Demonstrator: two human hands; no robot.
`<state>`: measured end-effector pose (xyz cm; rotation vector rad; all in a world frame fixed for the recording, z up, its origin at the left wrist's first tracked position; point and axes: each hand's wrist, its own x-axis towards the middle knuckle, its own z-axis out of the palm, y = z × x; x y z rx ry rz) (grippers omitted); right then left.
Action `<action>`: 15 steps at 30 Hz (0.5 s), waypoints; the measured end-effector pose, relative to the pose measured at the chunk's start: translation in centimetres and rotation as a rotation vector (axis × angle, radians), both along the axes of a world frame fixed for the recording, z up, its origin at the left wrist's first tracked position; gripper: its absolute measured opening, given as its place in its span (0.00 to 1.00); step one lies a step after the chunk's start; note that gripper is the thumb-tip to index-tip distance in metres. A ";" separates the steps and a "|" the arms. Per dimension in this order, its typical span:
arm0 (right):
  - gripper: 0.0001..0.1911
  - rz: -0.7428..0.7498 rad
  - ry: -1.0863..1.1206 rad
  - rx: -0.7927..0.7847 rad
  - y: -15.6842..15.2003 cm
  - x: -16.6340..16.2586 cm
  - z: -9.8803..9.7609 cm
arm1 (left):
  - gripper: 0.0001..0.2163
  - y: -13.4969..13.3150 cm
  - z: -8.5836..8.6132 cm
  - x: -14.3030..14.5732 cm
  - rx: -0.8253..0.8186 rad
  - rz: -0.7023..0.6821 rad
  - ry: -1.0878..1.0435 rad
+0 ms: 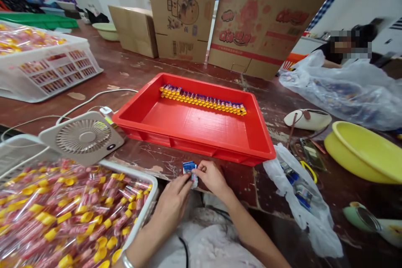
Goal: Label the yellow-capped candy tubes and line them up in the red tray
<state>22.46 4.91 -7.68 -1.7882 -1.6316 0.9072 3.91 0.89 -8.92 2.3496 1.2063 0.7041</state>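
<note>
At the table's near edge, my left hand has its fingers closed on a small bunch of flat blue packets. My right hand meets it there, thumb and forefinger pinched at the right side of the same packets. Print on them is too small to read. Just beyond both hands stands a red tray. Inside it, against the far wall, lies a row of small yellow-capped tubes with blue and pink wrapping. The fingertips partly hide the packets.
Left: a white basket of clear tubes with yellow caps, a small fan and another filled basket. Right: a plastic bag with blue packets, and a yellow basin. Cardboard boxes stand behind; a person sits beyond.
</note>
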 end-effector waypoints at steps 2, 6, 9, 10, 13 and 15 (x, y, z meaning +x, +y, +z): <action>0.11 0.002 0.006 0.019 -0.1 0.1 -0.2 | 0.21 -0.3 -0.3 0.0 0.048 0.010 0.028; 0.13 -0.007 -0.056 0.032 -0.2 0.3 -0.4 | 0.21 -0.9 -0.7 0.4 0.145 0.029 0.079; 0.13 0.024 -0.021 0.006 -0.2 0.4 -0.8 | 0.20 -1.1 -0.8 0.6 0.211 0.030 0.097; 0.12 0.036 0.013 0.012 -0.2 0.5 -0.9 | 0.20 -1.1 -0.8 0.6 0.223 0.032 0.100; 0.11 0.059 0.136 0.047 -0.2 0.8 -1.2 | 0.20 -0.9 -0.9 0.5 0.227 0.039 0.099; 0.13 0.083 0.208 0.038 -0.3 1.0 -1.2 | 0.20 -0.9 -0.8 0.6 0.219 0.040 0.101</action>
